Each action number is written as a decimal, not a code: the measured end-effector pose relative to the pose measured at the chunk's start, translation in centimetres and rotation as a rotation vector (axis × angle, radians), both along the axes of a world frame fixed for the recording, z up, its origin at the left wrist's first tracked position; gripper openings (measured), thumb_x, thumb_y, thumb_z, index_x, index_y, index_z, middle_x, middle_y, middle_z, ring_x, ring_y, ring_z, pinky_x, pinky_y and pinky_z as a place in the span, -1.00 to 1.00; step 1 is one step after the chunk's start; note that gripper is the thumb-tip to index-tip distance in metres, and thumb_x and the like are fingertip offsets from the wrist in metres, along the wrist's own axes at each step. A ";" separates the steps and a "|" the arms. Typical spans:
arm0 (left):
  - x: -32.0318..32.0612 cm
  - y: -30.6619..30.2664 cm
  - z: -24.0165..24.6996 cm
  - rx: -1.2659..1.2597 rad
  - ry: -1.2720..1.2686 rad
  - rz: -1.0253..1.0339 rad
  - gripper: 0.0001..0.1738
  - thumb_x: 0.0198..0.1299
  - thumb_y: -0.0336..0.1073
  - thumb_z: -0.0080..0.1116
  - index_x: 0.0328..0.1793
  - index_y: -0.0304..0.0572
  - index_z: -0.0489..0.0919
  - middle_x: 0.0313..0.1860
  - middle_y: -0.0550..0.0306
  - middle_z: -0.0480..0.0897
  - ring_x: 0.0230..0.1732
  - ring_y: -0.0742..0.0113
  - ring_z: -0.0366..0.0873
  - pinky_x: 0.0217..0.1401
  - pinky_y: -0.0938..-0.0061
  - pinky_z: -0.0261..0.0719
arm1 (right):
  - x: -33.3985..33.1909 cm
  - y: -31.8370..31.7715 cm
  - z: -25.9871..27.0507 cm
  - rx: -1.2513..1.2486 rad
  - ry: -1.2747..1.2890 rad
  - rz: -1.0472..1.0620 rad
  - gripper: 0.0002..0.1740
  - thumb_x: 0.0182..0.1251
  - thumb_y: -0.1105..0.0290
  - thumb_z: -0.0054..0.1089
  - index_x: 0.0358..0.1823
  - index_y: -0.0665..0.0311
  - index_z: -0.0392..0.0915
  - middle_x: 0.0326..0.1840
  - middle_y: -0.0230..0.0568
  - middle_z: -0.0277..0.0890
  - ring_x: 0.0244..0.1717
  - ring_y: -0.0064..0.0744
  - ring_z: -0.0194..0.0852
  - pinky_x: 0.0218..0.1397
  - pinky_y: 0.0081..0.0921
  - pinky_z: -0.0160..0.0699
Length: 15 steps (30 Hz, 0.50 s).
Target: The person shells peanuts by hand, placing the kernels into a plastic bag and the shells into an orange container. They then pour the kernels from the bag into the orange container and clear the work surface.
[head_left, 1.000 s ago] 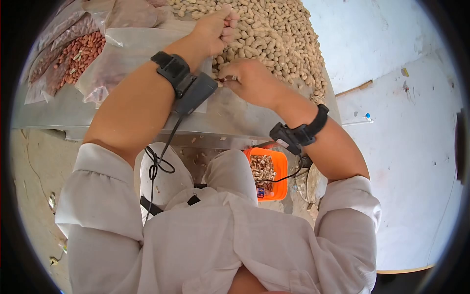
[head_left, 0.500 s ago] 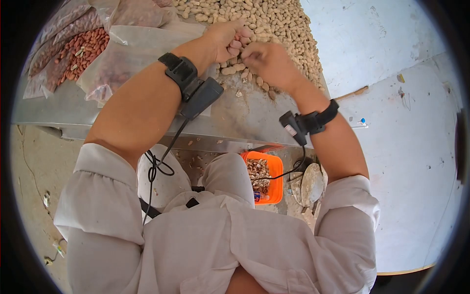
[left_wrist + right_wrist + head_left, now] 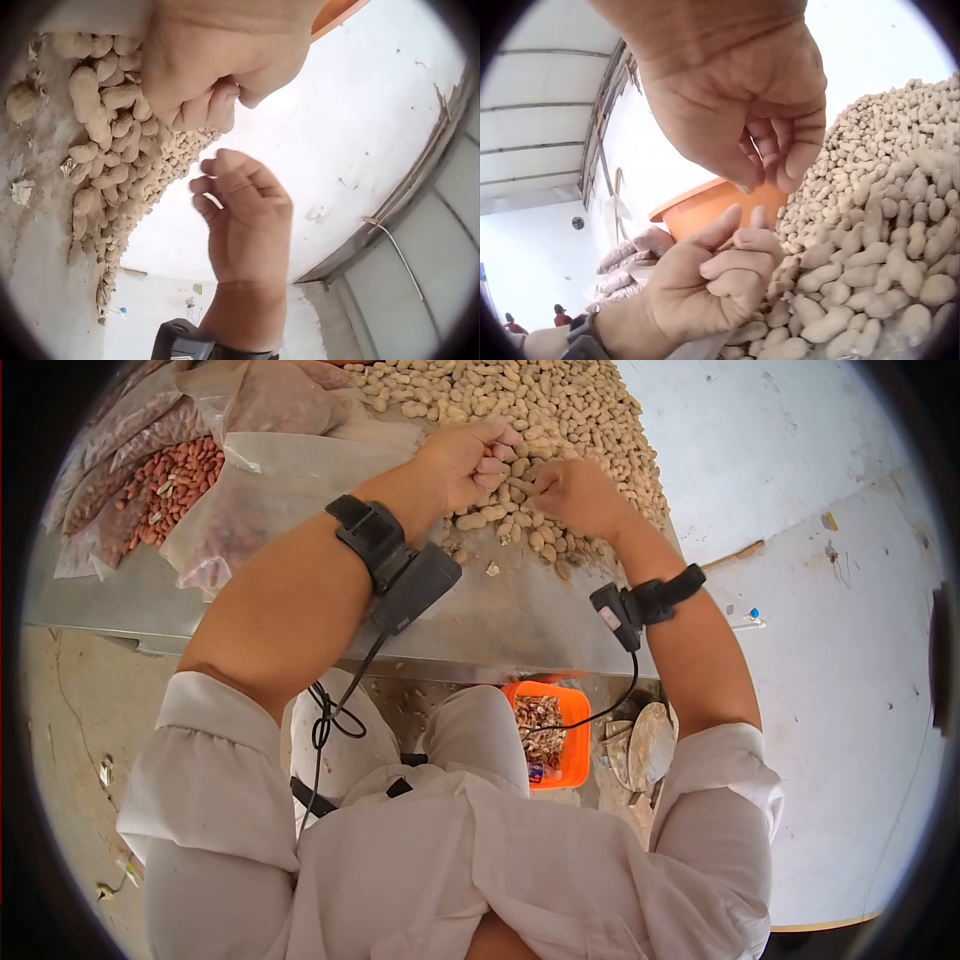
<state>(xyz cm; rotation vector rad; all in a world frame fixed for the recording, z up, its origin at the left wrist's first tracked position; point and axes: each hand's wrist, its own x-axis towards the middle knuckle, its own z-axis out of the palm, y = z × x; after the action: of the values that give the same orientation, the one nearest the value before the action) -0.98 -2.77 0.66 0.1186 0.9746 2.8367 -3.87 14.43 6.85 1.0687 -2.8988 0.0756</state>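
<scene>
A heap of unshelled peanuts (image 3: 560, 420) spreads over the back of the metal table (image 3: 490, 610). My left hand (image 3: 455, 470) is at the heap's near left edge, its fingers curled toward the palm; I cannot tell whether anything lies inside. To its right, my right hand (image 3: 588, 500) hovers over the front of the heap with the fingers bent down. In the right wrist view, the right hand's fingertips (image 3: 791, 171) hang loosely above the left hand (image 3: 712, 289), and no peanut shows between thumb and fingers.
Red peanut kernels (image 3: 165, 490) lie among clear plastic bags (image 3: 285, 485) on the left of the table. Below the table edge, an orange bin (image 3: 577, 750) holds broken shells (image 3: 540, 725). A large orange basin (image 3: 709, 211) stands behind the heap.
My right hand has moved right and away from my body, from beside the left wrist to over the heap. A dark bit at its fingertips no longer shows. My left hand has shifted slightly right.
</scene>
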 end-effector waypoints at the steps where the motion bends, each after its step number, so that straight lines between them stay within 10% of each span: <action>1: 0.3 0.1 0.1 -0.025 0.007 0.001 -0.72 0.32 -0.17 -0.05 -0.19 -0.27 0.48 -0.57 0.32 0.37 -0.68 0.60 0.12 -0.67 0.72 0.05 | 0.3 0.2 -0.9 0.001 0.009 -0.001 -0.85 -0.01 0.38 0.21 -0.43 0.31 0.58 -0.44 -0.07 0.57 -0.37 -0.19 0.55 -0.24 -0.34 0.50; 8: 0.2 0.5 0.0 -0.121 0.020 0.011 -0.82 0.27 -0.29 0.01 -0.15 -0.26 0.48 -0.54 0.33 0.39 -0.67 0.61 0.14 -0.67 0.74 0.08 | -0.2 1.2 -0.5 -0.224 -0.068 -0.003 -0.88 -0.02 0.43 0.24 -0.42 0.30 0.58 -0.36 -0.10 0.59 -0.34 -0.26 0.57 -0.28 -0.39 0.50; 15: 0.5 1.2 -0.4 -0.172 0.104 -0.012 -0.84 0.23 -0.41 0.03 -0.10 -0.28 0.50 -0.50 0.32 0.42 -0.66 0.63 0.16 -0.68 0.75 0.09 | -0.3 1.2 0.0 -1.234 -0.584 0.121 -0.91 0.15 0.64 0.13 -0.29 0.42 0.50 -0.33 -0.17 0.56 -0.29 -0.38 0.57 -0.23 -0.59 0.56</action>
<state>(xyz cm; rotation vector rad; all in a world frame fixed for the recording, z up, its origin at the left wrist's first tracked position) -0.43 -1.57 0.26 0.2547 1.2301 2.7444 -4.18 15.65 6.81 0.9618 -2.2525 2.0855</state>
